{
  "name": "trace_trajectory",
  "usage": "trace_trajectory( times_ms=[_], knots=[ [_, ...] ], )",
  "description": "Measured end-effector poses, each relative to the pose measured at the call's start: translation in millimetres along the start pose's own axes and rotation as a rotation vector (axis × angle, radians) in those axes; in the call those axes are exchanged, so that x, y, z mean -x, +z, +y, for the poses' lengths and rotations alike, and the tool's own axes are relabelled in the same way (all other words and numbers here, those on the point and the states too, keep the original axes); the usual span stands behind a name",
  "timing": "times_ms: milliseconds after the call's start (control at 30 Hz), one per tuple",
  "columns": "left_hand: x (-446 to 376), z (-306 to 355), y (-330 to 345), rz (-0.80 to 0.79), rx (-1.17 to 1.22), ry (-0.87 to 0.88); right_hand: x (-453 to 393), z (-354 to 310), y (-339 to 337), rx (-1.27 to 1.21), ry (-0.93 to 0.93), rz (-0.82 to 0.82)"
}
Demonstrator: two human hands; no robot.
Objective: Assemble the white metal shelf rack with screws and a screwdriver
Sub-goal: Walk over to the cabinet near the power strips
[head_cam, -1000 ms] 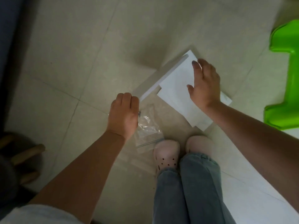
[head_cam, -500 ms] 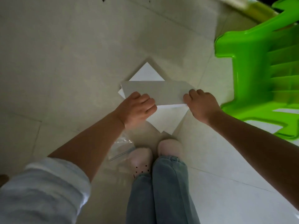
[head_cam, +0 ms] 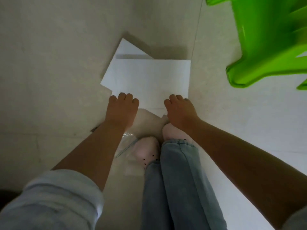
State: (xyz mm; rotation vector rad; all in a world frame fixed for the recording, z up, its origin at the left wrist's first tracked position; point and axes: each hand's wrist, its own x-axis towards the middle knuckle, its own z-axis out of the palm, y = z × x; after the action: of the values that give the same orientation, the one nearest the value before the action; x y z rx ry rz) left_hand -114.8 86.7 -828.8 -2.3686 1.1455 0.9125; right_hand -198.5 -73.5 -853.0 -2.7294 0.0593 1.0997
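- Feet [head_cam: 146, 151] nearest, on the floor [head_cam: 58, 63]; clear bag [head_cam: 126, 143] beside them, under my left forearm.
- My left hand [head_cam: 122, 110] and right hand [head_cam: 180, 112] both curl over the near edge of the top white panel [head_cam: 149, 78], gripping it.
- Panel's long axis runs left to right, body extending away from my fingers.
- Second white panel [head_cam: 127, 48] lies beneath, corner pointing far.

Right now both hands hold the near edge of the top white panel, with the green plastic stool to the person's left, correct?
Not quite. The head view shows the green plastic stool on the person's right. The rest holds: left hand and right hand hold the top white panel at its near edge.
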Motion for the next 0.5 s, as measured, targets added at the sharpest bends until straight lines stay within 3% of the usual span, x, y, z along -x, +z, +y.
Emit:
trace_trajectory(
  times_ms=[167, 300, 367, 500],
  knots=[
    [-6.8, 25.1, -64.1, 0.145, -0.033, 0.080, 21.5, 28.0, -50.9, -0.126, 0.162, 0.154],
    [-13.9, 44.7, -143.8, 0.366, -0.161, 0.175, 61.8, 54.5, -102.9, -0.163, 0.218, 0.458],
    [-14.1, 61.2, -186.4, 0.356, -0.175, 0.175, 90.4, 75.6, -122.5, -0.219, 0.291, 0.519],
    [1.9, 104.7, -259.2, 0.554, -0.291, 0.364, 163.6, 112.7, -152.2, -0.357, 0.509, 0.656]
  ],
)
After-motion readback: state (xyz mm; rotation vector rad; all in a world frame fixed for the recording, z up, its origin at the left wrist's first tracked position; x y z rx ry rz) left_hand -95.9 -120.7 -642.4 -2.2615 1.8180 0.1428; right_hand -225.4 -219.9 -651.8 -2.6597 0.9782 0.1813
